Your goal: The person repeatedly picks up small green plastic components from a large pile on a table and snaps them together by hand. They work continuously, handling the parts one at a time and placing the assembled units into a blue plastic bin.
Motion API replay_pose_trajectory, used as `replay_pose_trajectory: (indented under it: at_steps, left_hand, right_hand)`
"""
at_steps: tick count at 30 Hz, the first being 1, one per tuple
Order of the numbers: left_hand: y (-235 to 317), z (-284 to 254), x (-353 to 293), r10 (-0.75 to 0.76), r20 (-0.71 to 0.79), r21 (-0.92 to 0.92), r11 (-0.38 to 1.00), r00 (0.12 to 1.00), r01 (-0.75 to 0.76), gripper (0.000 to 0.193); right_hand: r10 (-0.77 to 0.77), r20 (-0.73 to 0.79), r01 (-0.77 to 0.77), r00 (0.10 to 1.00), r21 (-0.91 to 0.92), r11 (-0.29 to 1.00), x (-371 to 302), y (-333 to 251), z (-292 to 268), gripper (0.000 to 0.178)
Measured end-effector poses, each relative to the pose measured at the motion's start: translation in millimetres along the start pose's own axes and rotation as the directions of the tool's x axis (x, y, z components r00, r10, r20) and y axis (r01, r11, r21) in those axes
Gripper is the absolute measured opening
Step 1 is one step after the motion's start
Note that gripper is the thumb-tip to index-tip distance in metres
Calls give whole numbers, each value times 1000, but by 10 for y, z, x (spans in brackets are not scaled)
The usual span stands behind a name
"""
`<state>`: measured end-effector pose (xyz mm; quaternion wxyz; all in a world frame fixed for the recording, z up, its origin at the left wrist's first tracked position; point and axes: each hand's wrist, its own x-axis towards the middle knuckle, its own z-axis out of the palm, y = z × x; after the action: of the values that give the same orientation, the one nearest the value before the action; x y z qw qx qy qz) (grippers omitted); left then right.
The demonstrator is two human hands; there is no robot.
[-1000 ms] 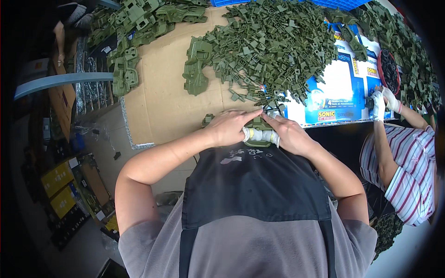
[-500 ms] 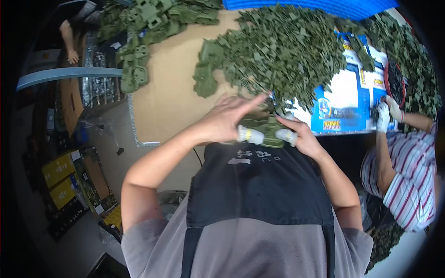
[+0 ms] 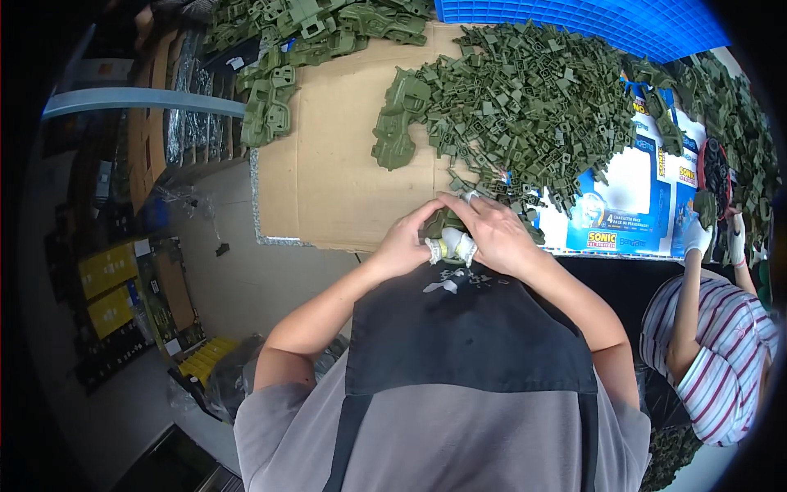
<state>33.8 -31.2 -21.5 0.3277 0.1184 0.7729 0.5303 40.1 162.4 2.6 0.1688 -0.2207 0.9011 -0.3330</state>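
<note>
Close in front of my apron, at the near edge of the table, my left hand (image 3: 407,243) and my right hand (image 3: 502,238) come together around a green plastic part (image 3: 443,220). Both are closed on it, and most of the part is hidden behind the fingers. White wraps (image 3: 450,247) cover my thumbs, which meet on the near side. Just beyond my fingers begins a large heap of small green plastic pieces (image 3: 533,107). A bigger moulded green part (image 3: 400,123) lies on the cardboard left of the heap.
Bare cardboard (image 3: 340,176) covers the table's left side. More moulded green parts (image 3: 316,33) are piled at the far left, and a blue plastic crate (image 3: 582,20) stands behind. At right, a co-worker's gloved hand (image 3: 697,238) is near a red-rimmed container (image 3: 715,176) on blue-and-white printed card (image 3: 631,197).
My right hand has moved left and closed in over the green part; my left hand has lowered beside it. The co-worker's gloved hands have moved slightly, a green part now beside them.
</note>
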Motion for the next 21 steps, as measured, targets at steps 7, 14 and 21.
replay_pose_trajectory:
  at_steps: [7, 14, 21]
  left_hand:
    - [-109, 59, 1, 22, -22, -7, 1000, 1000, -22, 63]
    - [254, -171, 237, 468, -97, 62, 884, 879, -464, 87]
    - [523, 50, 313, 335, -5, -155, 931, 942, -332, 73]
  right_hand:
    - [-123, 149, 49, 981, 420, 906, 35, 313, -195, 63]
    - [-115, -203, 182, 972, 357, 916, -15, 298, -460, 69]
    - [-37, -567, 265, 823, 327, 907, -261, 147, -598, 74]
